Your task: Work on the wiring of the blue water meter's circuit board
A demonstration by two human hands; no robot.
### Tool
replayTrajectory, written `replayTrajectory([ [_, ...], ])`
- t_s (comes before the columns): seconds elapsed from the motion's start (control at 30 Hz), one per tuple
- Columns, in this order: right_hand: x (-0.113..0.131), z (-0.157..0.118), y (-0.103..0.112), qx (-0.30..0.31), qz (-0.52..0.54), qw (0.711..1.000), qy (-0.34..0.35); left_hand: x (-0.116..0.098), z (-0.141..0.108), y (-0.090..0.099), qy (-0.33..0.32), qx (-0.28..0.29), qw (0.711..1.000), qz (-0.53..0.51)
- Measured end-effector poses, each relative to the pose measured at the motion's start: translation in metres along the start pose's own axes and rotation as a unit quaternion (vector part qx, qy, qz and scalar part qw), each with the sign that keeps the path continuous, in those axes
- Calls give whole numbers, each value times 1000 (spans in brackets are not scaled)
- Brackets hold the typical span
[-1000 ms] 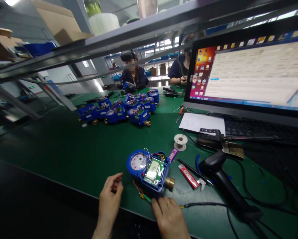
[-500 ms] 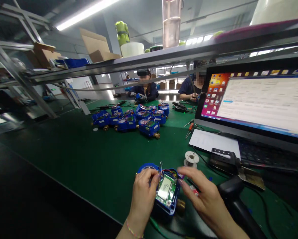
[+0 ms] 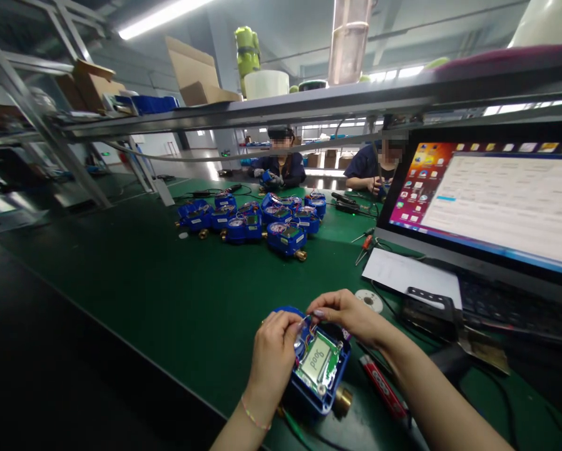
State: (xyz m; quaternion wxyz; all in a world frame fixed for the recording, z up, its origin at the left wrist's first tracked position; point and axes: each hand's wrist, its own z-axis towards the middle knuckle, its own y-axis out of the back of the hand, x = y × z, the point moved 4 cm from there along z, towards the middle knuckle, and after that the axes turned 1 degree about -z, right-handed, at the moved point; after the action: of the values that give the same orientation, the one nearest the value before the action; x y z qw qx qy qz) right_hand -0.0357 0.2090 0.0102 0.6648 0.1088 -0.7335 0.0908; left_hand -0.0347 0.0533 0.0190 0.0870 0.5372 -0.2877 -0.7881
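Note:
A blue water meter (image 3: 316,401) with its cover off lies on the green bench in front of me. A green circuit board (image 3: 330,376) with a lit display (image 3: 317,360) shows inside it, and a brass pipe end (image 3: 343,401) sticks out at its lower right. My left hand (image 3: 274,344) is at the meter's upper left, thumb and forefinger pinched on a thin wire. From the right, my right hand (image 3: 342,313) reaches over the meter, its fingertips also pinching thin wire close to the left ones. The wire ends are mostly hidden by the fingers.
Several blue meters (image 3: 243,228) stand grouped farther back. To the right are a wire spool (image 3: 369,300), a red-labelled item (image 3: 382,385), a paper sheet (image 3: 410,275), a black scanner (image 3: 454,363) and a monitor (image 3: 506,207). Two people sit across the bench below an overhead shelf (image 3: 215,116).
My right hand has moved from the meter's right side to its top and closed on the wire beside my left hand. The display's characters have changed. The view has shifted slightly.

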Motion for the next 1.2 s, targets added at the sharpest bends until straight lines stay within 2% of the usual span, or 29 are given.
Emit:
replayTrajectory([
  [0.1,-2,-2,3,-5,50,999,-19,2,-1,0,-1,-6,1000,-7],
  [0.23,-2,-3,3,-7,31,999,-34,2,6,1,-27,0,1000,-17],
  [0.4,-9,1,-2,-19,17,999,-38,2,22,1,-66,83,993,-43],
  [0.53,-7,-5,6,-65,20,997,-26,9,25,3,-19,110,991,-76],
  [0.6,-3,-19,17,-124,-58,990,-19,13,23,4,14,118,987,-104],
  [0.63,-2,-29,22,-154,-136,978,-29,15,22,6,27,119,985,-119],
  [0.67,-3,-40,25,-177,-235,954,-58,17,21,7,39,120,983,-131],
  [0.7,-6,-52,26,-187,-341,916,-101,19,21,8,50,118,982,-139],
  [0.77,-21,-75,20,-178,-508,817,-208,21,19,11,65,113,982,-139],
  [0.83,-41,-91,7,-168,-593,744,-259,22,18,14,62,109,985,-120],
  [0.9,-63,-99,-5,-173,-621,716,-268,20,16,17,47,93,990,-96],
  [0.97,-80,-100,-11,-171,-630,708,-270,20,13,19,52,74,992,-92],
  [1.07,-89,-96,-9,-137,-616,723,-281,19,9,19,103,73,985,-122],
  [1.13,-81,-94,-2,-126,-580,747,-299,15,9,18,106,80,985,-112],
  [1.2,-63,-88,5,-141,-531,791,-270,8,11,17,81,88,990,-72],
])
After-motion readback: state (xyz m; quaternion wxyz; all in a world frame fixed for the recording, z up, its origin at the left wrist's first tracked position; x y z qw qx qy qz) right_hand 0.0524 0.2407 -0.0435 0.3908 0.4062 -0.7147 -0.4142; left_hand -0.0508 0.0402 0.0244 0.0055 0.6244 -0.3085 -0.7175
